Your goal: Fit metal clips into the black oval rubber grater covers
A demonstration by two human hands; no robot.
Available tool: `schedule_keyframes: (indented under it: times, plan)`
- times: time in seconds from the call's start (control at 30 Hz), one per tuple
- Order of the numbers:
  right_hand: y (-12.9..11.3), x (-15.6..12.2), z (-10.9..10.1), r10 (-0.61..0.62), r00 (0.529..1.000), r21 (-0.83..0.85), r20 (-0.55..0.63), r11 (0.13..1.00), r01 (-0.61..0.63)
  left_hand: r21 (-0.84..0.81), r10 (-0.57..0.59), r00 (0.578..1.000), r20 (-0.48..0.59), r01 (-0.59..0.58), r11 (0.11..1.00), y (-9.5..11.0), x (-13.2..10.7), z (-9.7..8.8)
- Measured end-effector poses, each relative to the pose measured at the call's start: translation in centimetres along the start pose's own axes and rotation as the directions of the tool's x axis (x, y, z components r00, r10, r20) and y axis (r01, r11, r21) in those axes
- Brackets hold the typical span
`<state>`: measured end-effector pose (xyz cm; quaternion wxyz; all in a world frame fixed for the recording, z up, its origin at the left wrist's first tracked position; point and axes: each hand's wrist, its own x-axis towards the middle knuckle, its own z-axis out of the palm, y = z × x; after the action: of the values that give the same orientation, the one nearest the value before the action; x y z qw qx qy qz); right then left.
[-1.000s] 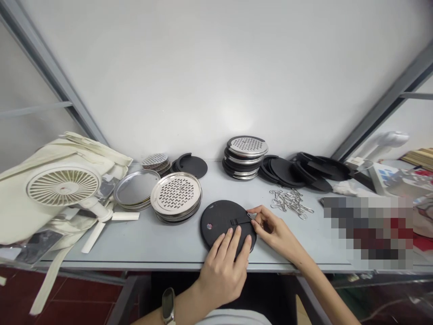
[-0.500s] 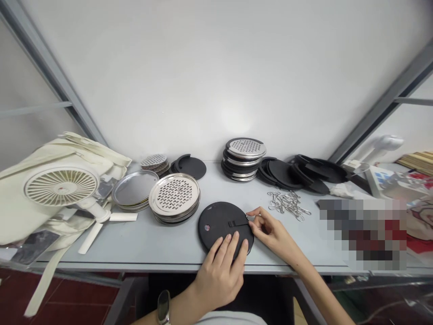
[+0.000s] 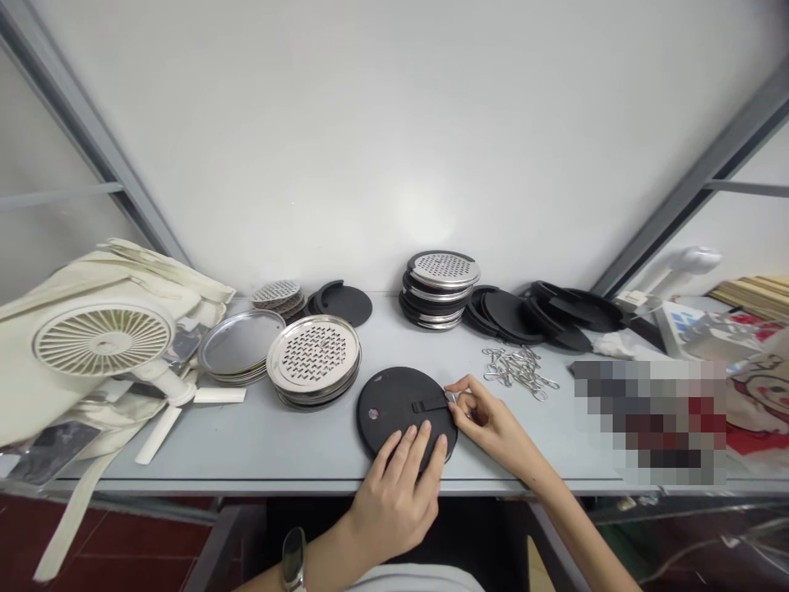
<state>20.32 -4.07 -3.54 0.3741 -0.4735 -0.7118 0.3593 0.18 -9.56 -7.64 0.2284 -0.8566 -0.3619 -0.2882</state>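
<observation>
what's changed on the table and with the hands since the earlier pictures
The left hand has slid slightly toward the person on the black disc, still resting on it. The camera view shifted a little, so everything sits further left in the picture. Nothing was newly grasped or let go: the right hand still pinches a small metal piece at the disc's edge. The metal clips and grater stack stayed put.

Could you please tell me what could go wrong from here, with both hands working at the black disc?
The small metal piece at the edge of the black disc might slip, because the right hand seems to pinch it only with the fingertips.

The disc might turn or slide if the left hand, laid over it, presses unevenly.

The stack of metal plates stands close beside the disc, so a sideways push could disturb it.
</observation>
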Motion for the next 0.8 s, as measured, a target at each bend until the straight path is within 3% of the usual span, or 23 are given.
schedule_keyframes:
  times: [0.43, 0.8]
  plan:
    - [0.31, -0.02, -0.01, 0.026, 0.999, 0.028, 0.04, 0.999, -0.027, 0.0, 0.01, 1.0, 0.001, -0.01, 1.0, 0.05, -0.18, 0.06]
    - [0.02, -0.1, 0.34, -0.026, 0.999, -0.141, -0.047, 0.99, 0.019, -0.022, 0.011, 1.0, -0.016, -0.012, 1.0, -0.08, -0.17, -0.04]
